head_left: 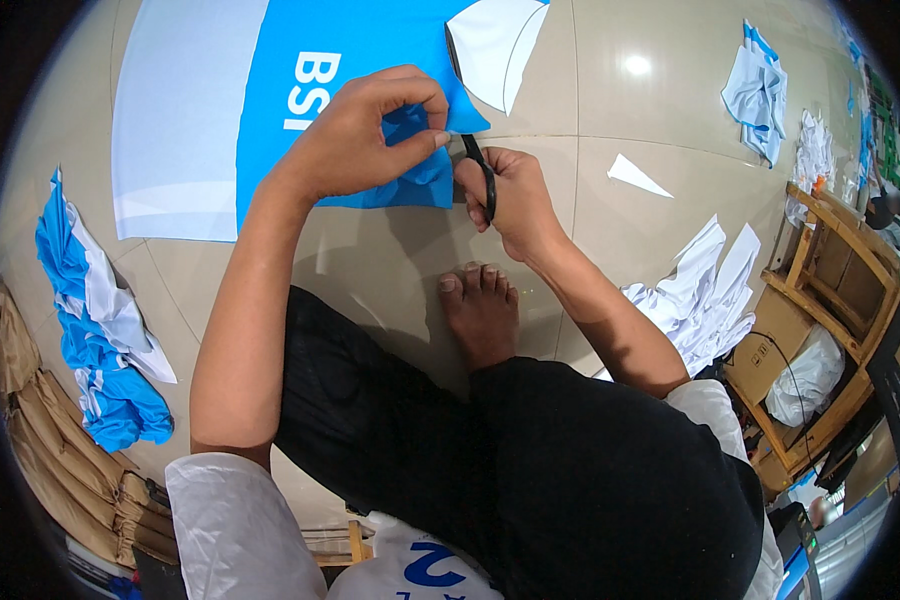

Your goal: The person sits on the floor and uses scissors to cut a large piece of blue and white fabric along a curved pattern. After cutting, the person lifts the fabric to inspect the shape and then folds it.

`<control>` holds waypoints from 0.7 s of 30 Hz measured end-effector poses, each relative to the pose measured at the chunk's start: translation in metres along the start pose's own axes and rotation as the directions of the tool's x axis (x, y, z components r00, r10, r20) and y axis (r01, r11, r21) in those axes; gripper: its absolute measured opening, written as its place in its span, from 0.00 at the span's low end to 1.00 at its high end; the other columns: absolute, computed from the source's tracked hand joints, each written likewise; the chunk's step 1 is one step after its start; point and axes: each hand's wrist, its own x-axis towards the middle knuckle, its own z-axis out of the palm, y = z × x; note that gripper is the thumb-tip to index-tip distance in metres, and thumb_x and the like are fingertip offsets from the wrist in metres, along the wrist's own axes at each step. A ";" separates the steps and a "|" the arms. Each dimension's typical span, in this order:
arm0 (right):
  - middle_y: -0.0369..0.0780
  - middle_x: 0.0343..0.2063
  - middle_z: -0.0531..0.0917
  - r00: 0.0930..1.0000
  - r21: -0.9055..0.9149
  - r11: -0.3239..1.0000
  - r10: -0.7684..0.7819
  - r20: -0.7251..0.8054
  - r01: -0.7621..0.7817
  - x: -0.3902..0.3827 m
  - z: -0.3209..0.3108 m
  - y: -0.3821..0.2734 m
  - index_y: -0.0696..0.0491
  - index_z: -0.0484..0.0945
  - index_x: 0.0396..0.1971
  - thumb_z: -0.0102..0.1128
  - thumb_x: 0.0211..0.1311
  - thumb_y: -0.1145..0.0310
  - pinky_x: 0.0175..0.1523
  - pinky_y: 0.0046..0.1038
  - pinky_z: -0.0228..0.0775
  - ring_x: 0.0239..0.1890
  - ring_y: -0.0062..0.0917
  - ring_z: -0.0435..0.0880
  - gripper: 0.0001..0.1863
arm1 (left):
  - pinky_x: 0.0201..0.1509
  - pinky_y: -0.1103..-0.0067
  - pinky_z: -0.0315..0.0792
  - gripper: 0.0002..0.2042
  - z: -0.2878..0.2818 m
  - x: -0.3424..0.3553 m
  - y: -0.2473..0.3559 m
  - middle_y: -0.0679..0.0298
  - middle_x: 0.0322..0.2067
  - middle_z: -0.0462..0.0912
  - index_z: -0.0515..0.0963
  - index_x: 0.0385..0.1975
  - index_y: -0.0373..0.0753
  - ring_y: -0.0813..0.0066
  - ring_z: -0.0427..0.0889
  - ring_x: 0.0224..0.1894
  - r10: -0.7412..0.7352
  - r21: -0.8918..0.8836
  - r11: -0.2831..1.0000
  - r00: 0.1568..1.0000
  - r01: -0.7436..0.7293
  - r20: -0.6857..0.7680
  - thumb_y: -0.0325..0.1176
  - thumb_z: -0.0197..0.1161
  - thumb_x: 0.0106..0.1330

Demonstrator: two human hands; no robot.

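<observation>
A large blue and white fabric panel (390, 35) with white lettering lies on the tiled floor in front of me. My left hand (365, 140) is closed in a pinch on its right edge, thumb against fingertips, and the cloth bunches up beneath. In my right hand (515, 195) is a pair of black-handled scissors (489, 185). The scissors point up and away along that edge, close to my left fingertips; the cloth hides part of the blades. Beyond them, a white curved fabric piece (490, 50) adjoins the blue edge.
Crumpled blue and white cloth (95, 330) lies at left, near brown wrapped bundles (60, 450). On the right are a white triangular scrap (638, 177), a white cloth heap (695, 295), another cloth piece (757, 90) and a wooden frame (860, 235) around a cardboard box (770, 340). My bare foot (482, 315) rests nearby.
</observation>
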 end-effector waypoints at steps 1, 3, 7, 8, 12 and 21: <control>0.35 0.15 0.77 1.000 0.006 1.000 -0.001 0.003 0.001 0.000 0.000 0.000 0.57 0.79 0.21 0.70 0.66 0.71 0.18 0.23 0.60 0.14 0.17 0.73 0.14 | 0.46 0.72 0.78 0.04 0.000 0.000 0.000 0.66 0.37 0.85 0.84 0.36 0.41 0.69 0.82 0.41 0.001 -0.003 1.000 1.000 -0.001 -0.001 0.27 0.73 0.67; 0.34 0.15 0.77 1.000 0.011 1.000 -0.001 0.003 0.001 0.000 0.001 0.000 0.57 0.79 0.21 0.69 0.66 0.71 0.18 0.23 0.60 0.14 0.17 0.73 0.13 | 0.46 0.72 0.79 0.04 0.000 0.000 0.001 0.66 0.37 0.85 0.84 0.36 0.41 0.69 0.82 0.41 0.003 -0.011 1.000 1.000 -0.003 -0.003 0.27 0.73 0.67; 0.35 0.16 0.77 1.000 0.010 1.000 0.000 0.001 0.000 -0.001 0.002 -0.001 0.57 0.79 0.21 0.69 0.65 0.72 0.18 0.23 0.60 0.14 0.17 0.73 0.13 | 0.54 0.70 0.79 0.05 -0.002 0.000 0.003 0.64 0.40 0.86 0.82 0.34 0.40 0.67 0.83 0.46 -0.056 0.013 0.998 0.997 0.056 0.045 0.26 0.72 0.68; 0.35 0.16 0.77 1.000 0.011 1.000 -0.001 0.002 0.001 -0.001 0.003 -0.001 0.58 0.79 0.21 0.69 0.65 0.72 0.17 0.23 0.60 0.14 0.17 0.73 0.13 | 0.50 0.71 0.79 0.04 -0.001 -0.001 0.001 0.65 0.38 0.85 0.83 0.35 0.41 0.68 0.83 0.44 -0.037 0.010 0.999 0.999 0.036 0.026 0.26 0.73 0.67; 0.35 0.15 0.77 1.000 0.011 1.000 -0.002 0.012 0.002 0.000 0.002 0.001 0.58 0.79 0.21 0.69 0.66 0.72 0.17 0.23 0.60 0.14 0.17 0.73 0.13 | 0.46 0.72 0.78 0.05 -0.002 0.000 0.000 0.66 0.37 0.85 0.83 0.36 0.41 0.68 0.82 0.42 -0.008 0.004 1.000 1.000 0.008 0.000 0.27 0.74 0.67; 0.35 0.16 0.77 0.997 -0.021 0.997 0.079 0.019 -0.078 -0.015 -0.016 0.006 0.58 0.79 0.25 0.70 0.70 0.67 0.20 0.23 0.63 0.15 0.17 0.73 0.14 | 0.40 0.81 0.71 0.07 -0.027 0.000 -0.007 0.69 0.32 0.82 0.80 0.38 0.38 0.83 0.75 0.35 -0.362 0.000 0.930 0.914 0.368 -0.185 0.34 0.67 0.77</control>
